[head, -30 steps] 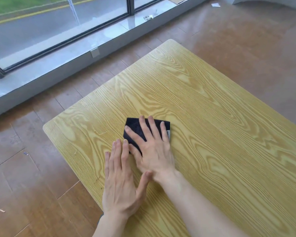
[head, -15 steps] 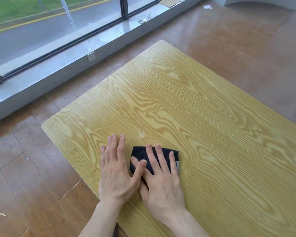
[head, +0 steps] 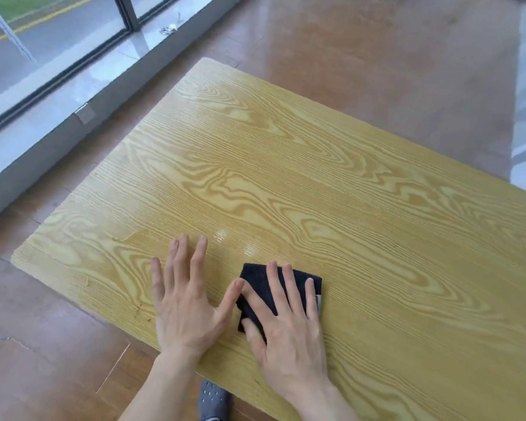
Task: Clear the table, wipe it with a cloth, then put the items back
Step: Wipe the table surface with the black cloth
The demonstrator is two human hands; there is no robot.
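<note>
- A folded dark navy textured cloth (head: 255, 291) is seen lying flat on the yellow wood-grain rectangular table (head: 331, 183), near the table's near edge and toward its left end.
- The cloth is pressed down by the right hand (head: 286, 326); fingers are spread flat over it, nothing is pinched or wrapped, palm down.
- A small pale tag is seen at the cloth's right edge, beside the little finger.
- The left hand (head: 186, 302) is laid flat on the bare table just left of the cloth, fingers splayed wide, nothing held; its thumb tip is at the cloth's left edge, contact cannot be told.
- No container is seen on the table; only the cloth and both hands are on it.
- Two small shiny patches are seen on the table surface just beyond the cloth.
- A grey perforated clog shoe (head: 212, 401) is seen on the floor below the table's near edge, between the forearms.
- Reddish-brown wooden floor (head: 377, 56) is seen around the table.
- A grey window sill ledge (head: 58, 117) and dark-framed glass window (head: 58, 34) are beyond the table's left end, well apart from it.
- Small pale debris is seen on the sill; kind cannot be told.
</note>
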